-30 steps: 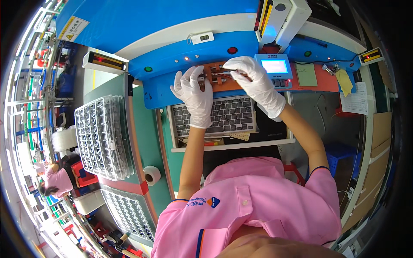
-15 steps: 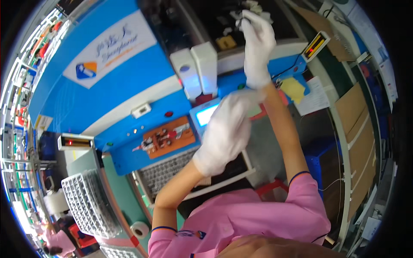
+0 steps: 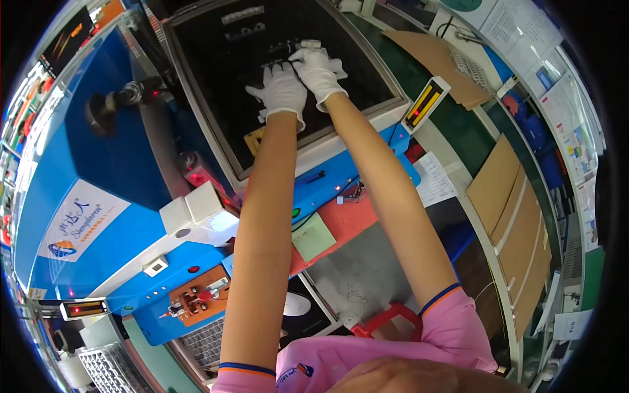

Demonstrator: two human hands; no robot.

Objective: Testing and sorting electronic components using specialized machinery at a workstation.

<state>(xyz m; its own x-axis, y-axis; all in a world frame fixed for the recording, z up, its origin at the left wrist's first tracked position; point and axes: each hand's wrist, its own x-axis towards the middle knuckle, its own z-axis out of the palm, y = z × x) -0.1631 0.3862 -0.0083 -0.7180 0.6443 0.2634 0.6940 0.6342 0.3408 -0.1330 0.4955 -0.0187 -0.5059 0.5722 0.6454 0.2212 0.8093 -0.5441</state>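
Both your gloved hands reach up onto the black tray. Your right hand pinches a small white part near the tray's middle, fingers narrow around it. Your left hand lies just beside it, fingers spread flat on the tray. Below the tray sits the blue machine.

Factory assembly station: blue test machine, orange fixture, component trays
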